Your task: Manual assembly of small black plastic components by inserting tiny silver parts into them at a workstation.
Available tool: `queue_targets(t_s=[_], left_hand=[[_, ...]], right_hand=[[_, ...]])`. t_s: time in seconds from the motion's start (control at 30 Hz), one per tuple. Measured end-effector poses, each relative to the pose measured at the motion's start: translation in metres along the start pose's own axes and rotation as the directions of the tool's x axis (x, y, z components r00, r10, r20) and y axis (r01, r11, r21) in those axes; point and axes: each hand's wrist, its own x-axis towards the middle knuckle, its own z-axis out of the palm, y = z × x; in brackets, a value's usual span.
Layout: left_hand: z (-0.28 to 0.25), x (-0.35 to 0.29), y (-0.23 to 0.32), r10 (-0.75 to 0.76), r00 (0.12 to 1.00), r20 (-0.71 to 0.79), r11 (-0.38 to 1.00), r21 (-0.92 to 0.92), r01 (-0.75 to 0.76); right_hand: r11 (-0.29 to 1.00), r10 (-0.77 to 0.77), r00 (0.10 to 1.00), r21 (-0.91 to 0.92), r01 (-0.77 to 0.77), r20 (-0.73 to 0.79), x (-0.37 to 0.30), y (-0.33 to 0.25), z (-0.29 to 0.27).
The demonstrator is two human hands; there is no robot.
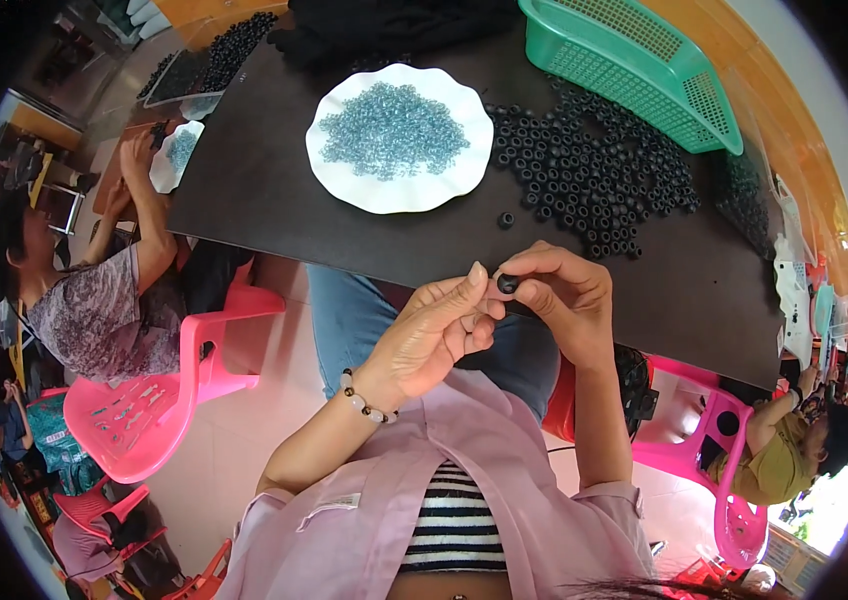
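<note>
My right hand (576, 300) pinches a small round black part (508, 285) between thumb and fingers, just beyond the table's near edge. My left hand (439, 325) meets it from the left, thumb and forefinger pressed together against or close beside the part. Whatever is between those left fingertips is too small to make out. One loose black ring-shaped part (506, 220) lies on the table above my hands. Farther right spreads a heap of similar black parts (584, 170). A white wavy-rimmed plate (384, 204) carries a mound of tiny clear bluish rings (394, 130).
A green plastic basket (634, 55) stands behind the heap on the dark table (274, 200). Black cloth (394, 28) lies at the back. People sit on pink chairs to the left (134, 420) and right (729, 430); the left person works beside another white plate (166, 172).
</note>
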Motion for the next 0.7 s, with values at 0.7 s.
queue_targets(t_s=[0.7], left_hand=[[-0.008, -0.004, -0.003, 0.036, 0.999, 0.003, 0.998, 0.046, -0.036]], right_hand=[[0.765, -0.224, 0.955, -0.573, 0.295, 0.193, 0.0, -0.021, 0.002]])
